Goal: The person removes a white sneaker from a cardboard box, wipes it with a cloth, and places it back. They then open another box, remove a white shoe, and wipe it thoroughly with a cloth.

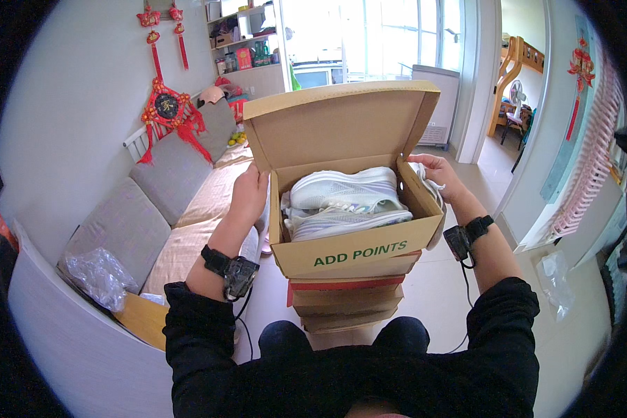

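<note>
A tan cardboard shoebox (303,258) stands before me with its hinged lid (339,125) raised and tilted back. Inside lies a pair of pale sneakers, a rear shoe (339,190) and a front shoe (345,222), with white laces between them. My left hand (250,193) grips the box's left side near the lid hinge, its fingers partly hidden. At the opposite rear corner my right hand (436,172) has its thumb against the hinge. A white, crumpled item (427,180) hangs between that hand and the box wall; what it is, I cannot tell.
Several stacked boxes (347,303) stand under the shoebox, just ahead of my knees. A cushioned sofa (193,209) runs along the left, with clear plastic wrapping (102,277) at its near end. Another plastic bag (555,282) lies on the tiled floor (507,303) at right.
</note>
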The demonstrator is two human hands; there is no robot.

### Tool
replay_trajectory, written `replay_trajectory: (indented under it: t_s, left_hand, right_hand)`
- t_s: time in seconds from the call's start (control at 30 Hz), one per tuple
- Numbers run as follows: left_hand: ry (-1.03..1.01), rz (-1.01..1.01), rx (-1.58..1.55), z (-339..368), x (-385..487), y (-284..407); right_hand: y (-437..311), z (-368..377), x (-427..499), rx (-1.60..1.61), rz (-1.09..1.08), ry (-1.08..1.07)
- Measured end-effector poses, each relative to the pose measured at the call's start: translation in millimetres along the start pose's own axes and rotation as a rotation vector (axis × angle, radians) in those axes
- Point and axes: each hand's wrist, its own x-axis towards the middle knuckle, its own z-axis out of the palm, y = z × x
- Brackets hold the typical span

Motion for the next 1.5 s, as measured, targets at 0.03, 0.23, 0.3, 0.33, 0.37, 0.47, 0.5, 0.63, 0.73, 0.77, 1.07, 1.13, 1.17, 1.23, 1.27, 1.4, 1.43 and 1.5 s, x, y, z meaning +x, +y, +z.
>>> replay_trajectory:
  t_s: [0.03,0.23,0.3,0.33,0.37,0.47,0.5,0.63,0.73,0.77,1.07,1.13,1.17,1.23,1.27,1.4,1.43,1.5]
  left_hand:
    - [0.002,-0.004,-0.005,0.2,-0.7,-0.2]
    - [0.004,-0.017,-0.16,5.7,-1.9,0.7]
    - [-0.016,-0.031,-0.231,6.2,-0.8,1.0]
    - [-0.036,-0.041,-0.251,6.1,0.0,1.2]
    - [-0.053,-0.048,-0.289,4.8,1.0,1.0]
    - [-0.09,-0.051,-0.323,1.7,4.1,-0.1]
    - [-0.078,-0.04,-0.283,1.6,4.6,-0.9]
    - [-0.06,-0.063,-0.27,9.7,7.9,-7.0]
    - [-0.048,-0.069,-0.319,19.5,12.2,-15.3]
    - [-0.041,-0.066,-0.336,21.9,13.4,-18.1]
    - [-0.071,-0.069,-0.381,23.0,20.7,-26.6]
    - [-0.093,-0.095,-0.406,22.4,21.7,-24.9]
    - [-0.121,-0.131,-0.481,21.5,21.7,-23.7]
    - [-0.106,-0.09,-0.461,18.3,18.0,-20.2]
    - [-0.125,-0.098,-0.511,15.7,15.2,-17.6]
    - [-0.223,-0.148,-0.526,-2.4,-1.0,-4.4]
    - [-0.254,-0.149,-0.507,-8.2,-4.6,-0.8]
    - [-0.257,-0.08,-0.493,-16.5,-10.7,7.1]
  right_hand:
    - [0.7,0.5,-0.8,0.004,-0.002,-0.001]
    - [3.8,0.5,-1.7,-0.007,-0.012,-0.017]
    - [4.1,-0.1,-2.1,-0.026,-0.023,-0.037]
    - [4.2,-0.2,-2.3,-0.066,-0.044,-0.032]
    - [4.0,-0.4,-2.9,-0.107,-0.066,-0.027]
    - [2.2,1.2,-0.7,-0.121,-0.048,-0.012]
    - [0.5,1.6,1.0,-0.116,-0.007,0.023]
    - [-9.4,7.0,15.0,-0.489,-0.035,0.144]
    - [-21.8,9.2,26.7,-0.663,0.037,0.166]
    - [-24.6,10.4,28.1,-0.733,0.025,0.168]
    - [-18.5,8.0,32.7,-0.834,-0.093,0.284]
    - [-10.1,2.0,36.1,-0.833,-0.108,0.265]
    - [-5.8,-1.6,38.1,-0.828,-0.127,0.251]
    - [6.2,-6.1,40.8,-0.765,-0.138,0.262]
    - [11.8,-7.9,41.6,-0.731,-0.154,0.265]
    - [25.0,-16.3,29.4,-0.754,-0.121,0.196]
    - [25.5,-15.0,24.9,-0.807,-0.3,0.224]
    - [21.3,-8.5,16.5,-0.916,-0.587,0.286]
